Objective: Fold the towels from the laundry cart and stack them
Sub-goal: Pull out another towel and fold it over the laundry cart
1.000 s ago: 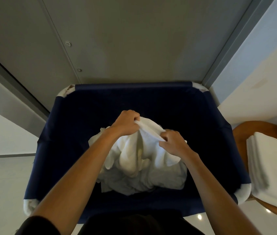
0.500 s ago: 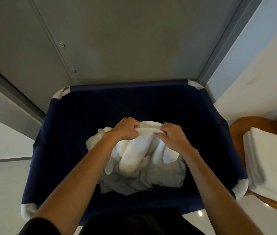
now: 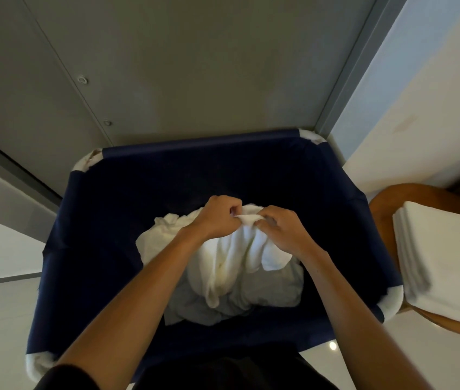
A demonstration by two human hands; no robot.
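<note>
Currently both hands are close together at frame centre, above the navy laundry cart [image 3: 200,140]. On the left hand [image 3: 221,218] the fingers are curled, pinching the upper edge of a white towel [image 3: 223,266]. On the right hand [image 3: 282,232] the fingers are curled too, gripping the same edge just beside the left. Forearms enter from 7 and 5 o'clock. The towel hangs bunched below the hands, inside the cart, over grey cloth [image 3: 268,288]. At 3 o'clock a folded towel stack [image 3: 448,263] lies on a wooden surface [image 3: 389,197] just beside the cart.

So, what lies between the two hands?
Head view: a short bunched edge of the white towel, pinched by left hand and right hand.
</note>
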